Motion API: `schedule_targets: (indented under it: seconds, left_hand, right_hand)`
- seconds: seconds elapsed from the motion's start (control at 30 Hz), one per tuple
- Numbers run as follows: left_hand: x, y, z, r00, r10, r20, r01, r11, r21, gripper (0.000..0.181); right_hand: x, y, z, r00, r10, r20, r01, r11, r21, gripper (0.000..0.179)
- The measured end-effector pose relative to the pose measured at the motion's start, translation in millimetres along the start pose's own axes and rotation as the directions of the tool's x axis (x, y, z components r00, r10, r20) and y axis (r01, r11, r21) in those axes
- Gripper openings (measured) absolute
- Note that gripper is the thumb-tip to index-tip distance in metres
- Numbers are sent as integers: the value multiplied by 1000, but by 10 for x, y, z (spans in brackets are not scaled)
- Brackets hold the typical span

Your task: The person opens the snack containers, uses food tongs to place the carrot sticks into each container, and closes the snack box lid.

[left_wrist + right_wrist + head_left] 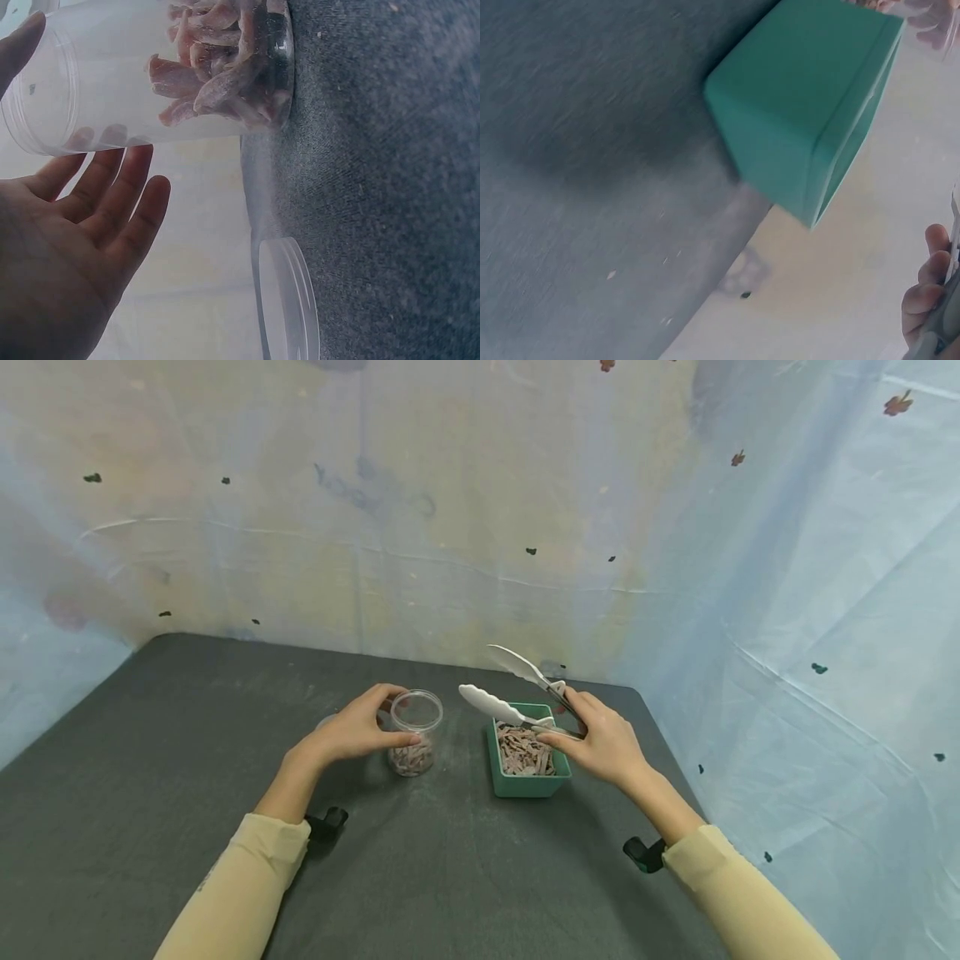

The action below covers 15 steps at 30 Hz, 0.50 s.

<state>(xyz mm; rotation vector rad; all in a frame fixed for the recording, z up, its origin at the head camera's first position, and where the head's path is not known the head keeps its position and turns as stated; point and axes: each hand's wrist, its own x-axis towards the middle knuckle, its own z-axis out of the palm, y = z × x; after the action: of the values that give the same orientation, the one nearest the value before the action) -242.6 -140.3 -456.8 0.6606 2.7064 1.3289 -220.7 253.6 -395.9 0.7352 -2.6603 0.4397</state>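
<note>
In the head view my left hand [352, 727] holds a clear plastic jar [417, 714] upright on the table, thumb on the near side and fingers on the far side. The jar has no lid on, and pale pinkish-brown strips [217, 75] fill its lower part. My right hand [609, 742] grips white-tipped metal tongs [491, 703], whose arms are spread apart with nothing between the tips. They are above a green rectangular container [531, 787] holding many similar brownish strips [525, 752]. In the right wrist view only the fingers and part of the tongs' handle show.
A clear round lid [289, 300] lies on the table beyond the left hand. The dark grey table [450, 877] meets a pale plastic sheet [450, 527] at the back and right. Small pale crumbs dot the tabletop. Each wrist wears a black camera mount [327, 824].
</note>
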Motion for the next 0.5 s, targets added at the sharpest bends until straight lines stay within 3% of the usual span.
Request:
schedule_targets:
  seconds: [0.23,0.5]
  left_hand:
    - [3,-9,0,1000,-5,3,5,1000,0,88]
    - [7,-13,10,1000,-6,9,6,1000,-4,88]
  right_hand:
    - [-106,166,-123,999,23,47,-21,999,-35,88]
    - [-194,344,-293,992,2,127,10,995,-96,89]
